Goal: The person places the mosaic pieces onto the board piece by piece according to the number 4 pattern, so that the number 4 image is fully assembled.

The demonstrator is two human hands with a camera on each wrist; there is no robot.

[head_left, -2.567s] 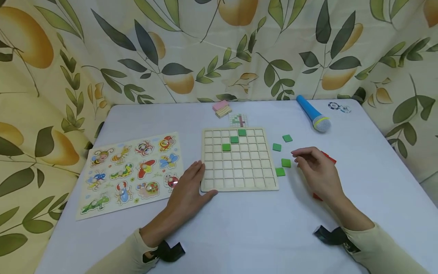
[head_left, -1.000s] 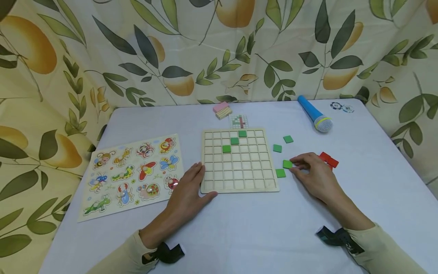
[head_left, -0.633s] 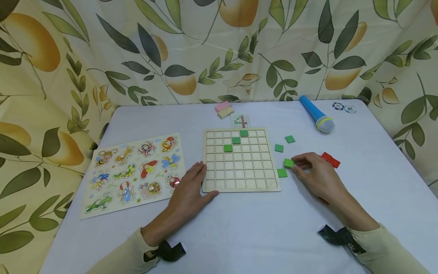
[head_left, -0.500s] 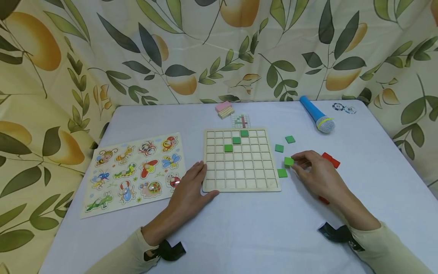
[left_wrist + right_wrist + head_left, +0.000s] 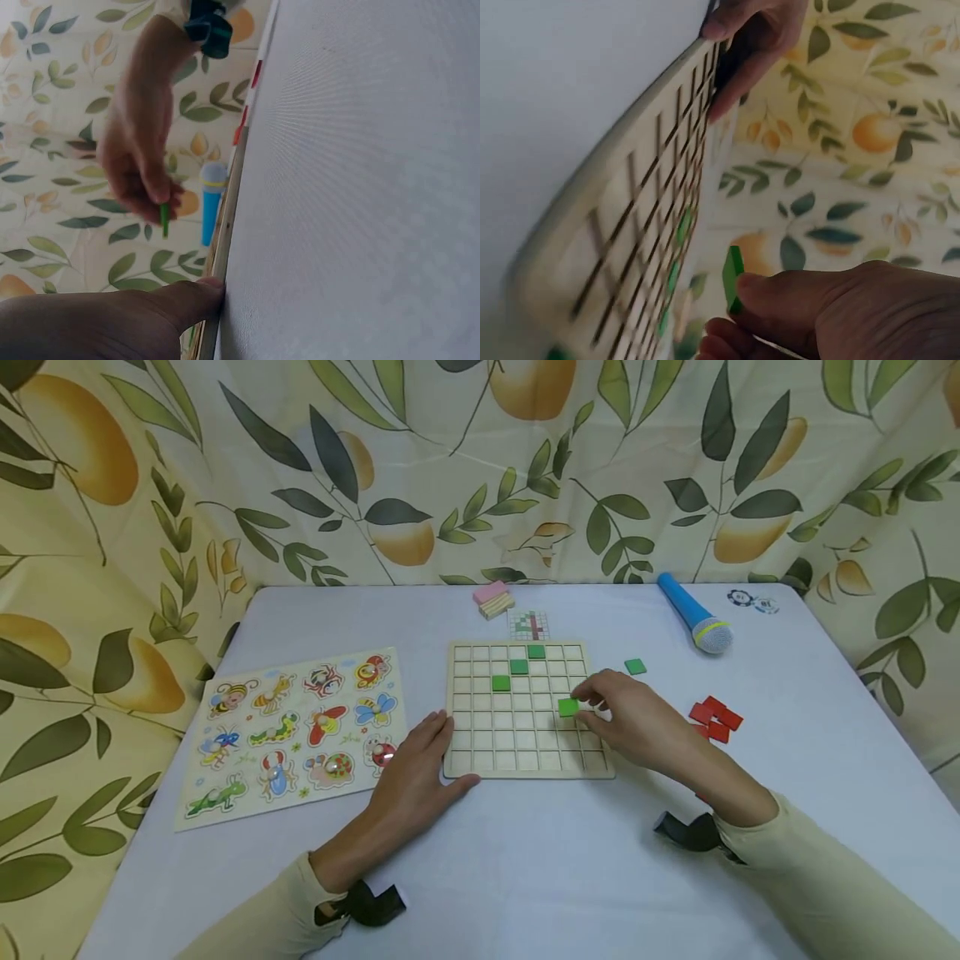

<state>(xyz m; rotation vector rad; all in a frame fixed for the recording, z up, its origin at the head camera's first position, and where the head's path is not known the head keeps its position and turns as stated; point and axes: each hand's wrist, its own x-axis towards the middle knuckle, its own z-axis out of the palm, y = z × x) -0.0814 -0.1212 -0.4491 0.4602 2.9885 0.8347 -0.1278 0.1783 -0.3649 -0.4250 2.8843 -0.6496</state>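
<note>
A wooden grid board (image 5: 487, 743) lies on the white table, with three green square tiles (image 5: 501, 683) set in a diagonal in its upper cells. My left hand (image 5: 412, 777) rests against the board's lower left corner, fingers along the left side and thumb at the near edge. Between thumb and fingertips, my right hand (image 5: 633, 718) pinches another green tile (image 5: 733, 279). It is held over the right part of the grid; both wrist views show it raised off the board. One loose green tile (image 5: 635, 667) lies right of the board; the hand and forearm cover part of that area.
Several red tiles (image 5: 716, 718) lie beyond the right forearm. A patterned card (image 5: 528, 625) and pink and cream blocks (image 5: 493, 599) sit behind the board. A blue toy microphone (image 5: 693, 612) is at back right, an insect puzzle board (image 5: 292, 735) at left.
My right hand has picked up a green tile from beside the board and carried it left over the grid. The red tiles are more uncovered. My left hand has stayed put.
</note>
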